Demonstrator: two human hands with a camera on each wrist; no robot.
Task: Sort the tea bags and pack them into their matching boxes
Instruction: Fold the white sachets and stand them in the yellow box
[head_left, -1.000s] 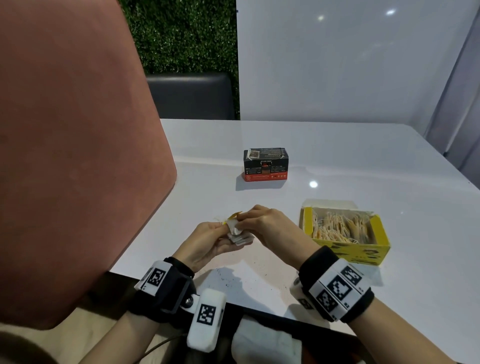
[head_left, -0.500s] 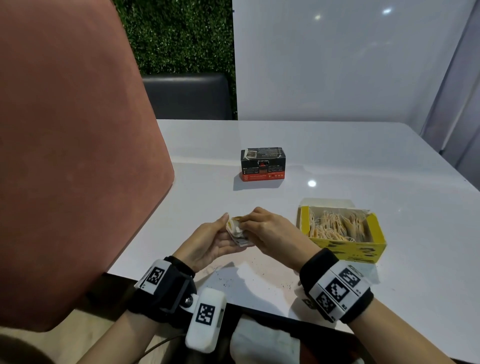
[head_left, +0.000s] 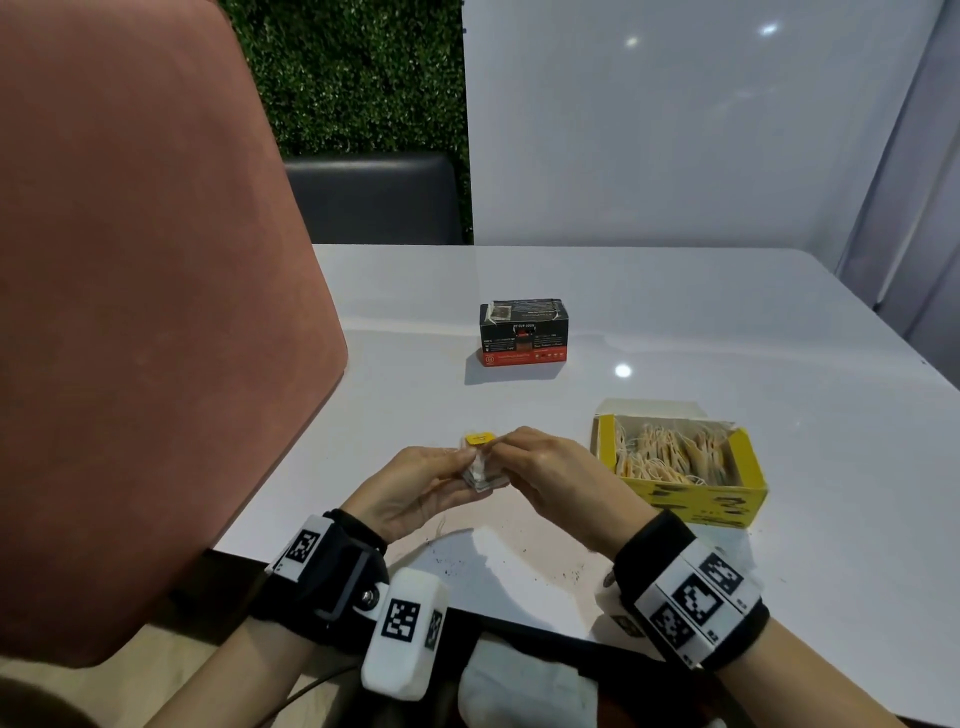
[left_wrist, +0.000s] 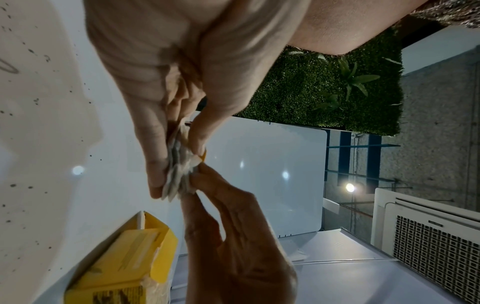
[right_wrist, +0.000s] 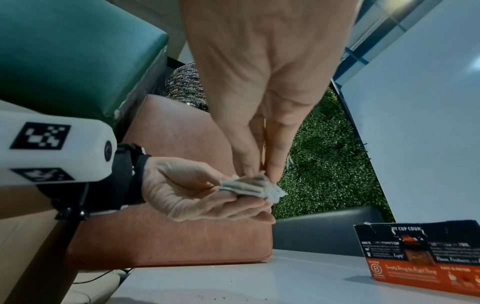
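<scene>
**White tea bags held between both hands above the table**

White paper tea bags (head_left: 480, 470), stacked in a small bundle, are seen in the head view held above the near part of the white table (head_left: 675, 322). The bundle is cradled in the curled fingers of the left hand (head_left: 415, 491), and its top is pinched by the right hand (head_left: 550, 475). A yellow tag (head_left: 479, 439) is raised just above the bundle. An open yellow box (head_left: 727, 499), filled with tea bags and tangled strings, is placed just right of the right hand. A closed black and orange box (head_left: 523, 332) is set farther back, well apart from the hands. Dark specks are scattered on the table near the front edge. A pink chair back (head_left: 145, 312) is seen at the left.

From the left wrist, the tea bags (left_wrist: 176, 170) are shown edge-on, clamped between the thumb and fingers of the left hand (left_wrist: 187, 72). The fingertips of the right hand (left_wrist: 233, 236) are closed on the bundle's edge. A corner of the yellow box (left_wrist: 130, 271) is visible below.

From the right wrist, the right hand (right_wrist: 267, 82) is seen pinching the tea bags (right_wrist: 249, 185) from above, while the bundle is supported underneath by the left hand (right_wrist: 197, 193). The black and orange box (right_wrist: 420, 257) is standing on the table (right_wrist: 259, 283) at the lower right.
</scene>
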